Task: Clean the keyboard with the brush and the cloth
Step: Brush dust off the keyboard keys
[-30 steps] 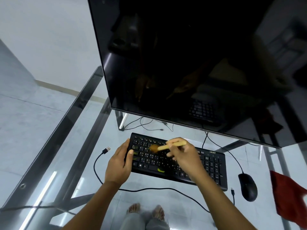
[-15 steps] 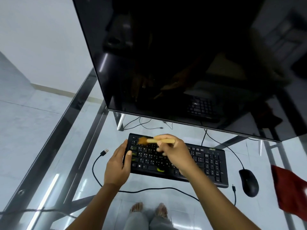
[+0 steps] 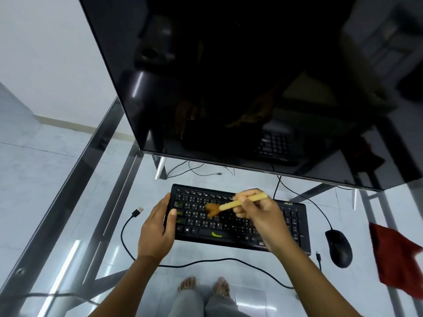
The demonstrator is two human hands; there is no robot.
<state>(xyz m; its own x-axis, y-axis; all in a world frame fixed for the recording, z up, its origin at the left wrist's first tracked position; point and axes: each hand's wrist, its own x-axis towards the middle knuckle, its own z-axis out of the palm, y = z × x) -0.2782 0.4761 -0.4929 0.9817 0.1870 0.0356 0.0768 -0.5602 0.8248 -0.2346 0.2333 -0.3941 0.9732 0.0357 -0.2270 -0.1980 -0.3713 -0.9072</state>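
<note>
1. Looking down from head height: a glass desk (image 3: pixel 75 191) on a metal frame carries a big monitor (image 3: pixel 251 88), its screen dark and mirror-like
2. The black keyboard (image 3: pixel 288 227) lies flat on the glass just below the screen, in the middle of the view. It should handle as light and rigid and could slide on the smooth glass, so bracing a short edge seems sensible. It has white legends on its keys and a few yellow-green smears (one on the space bar)
3. The red cloth (image 3: pixel 393 259) lies crumpled at the far right, beyond a black mouse (image 3: pixel 338 248), with neither hand on it. It is likely soft and limp, and could be picked up anywhere
4. The left hand (image 3: pixel 158 227) clasps the keyboard's left end, thumb on top of the keys, fingers down the side
5. The right hand (image 3: pixel 258 213) has its fingers curled around the brush (image 3: pixel 242 201), pinching it mid-handle like a pen. The brush is probably very light, stiff in the handle and soft at the tip. It has a pale wooden handle and brown bristles, which touch the letter keys left of centre
</note>
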